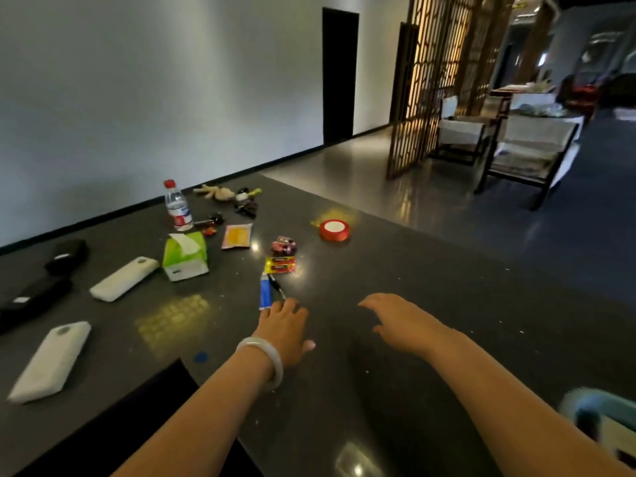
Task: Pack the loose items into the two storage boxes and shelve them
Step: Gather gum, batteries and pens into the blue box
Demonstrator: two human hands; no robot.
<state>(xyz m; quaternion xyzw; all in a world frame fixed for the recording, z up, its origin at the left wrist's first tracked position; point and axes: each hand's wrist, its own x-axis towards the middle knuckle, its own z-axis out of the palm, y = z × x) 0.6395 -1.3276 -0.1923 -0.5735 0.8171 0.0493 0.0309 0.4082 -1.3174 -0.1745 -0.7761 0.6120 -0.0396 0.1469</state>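
Loose items lie scattered over the dark grey speckled stone table (395, 270), mostly on its far left half, none of them packed. At the bottom right edge of the view a pale blue plastic storage box (599, 418) shows only in part and blurred; a second box cannot be made out. Two white soft rectangular packs lie at the left, one near (51, 363) and one farther back (124, 278), with two black oblong cases (65, 256) beyond them near the table's left edge. A green and white tissue pack (184, 256) stands just in front of a clear plastic water bottle with a red cap (178, 208). Behind the bottle lies a beige plush toy (215, 192) beside a cluster of small dark things too blurred to tell. A pink and yellow flat sachet (236, 236) lies right of the tissue pack, and a red roll of ribbon (334, 230) sits well apart to the right. Nearer the hands are a small red and yellow packet (280, 265), a blue and white tube (265, 292) and a black pen (277, 287) just beside it.

The left hand (285, 332), with a pale bangle (263, 363) on its wrist, reaches down with its fingers (275, 309) at the near ends of the tube and pen; whether they grip either I cannot tell. The right hand (399, 321) hovers over bare table, fingers loosely spread and holding nothing.
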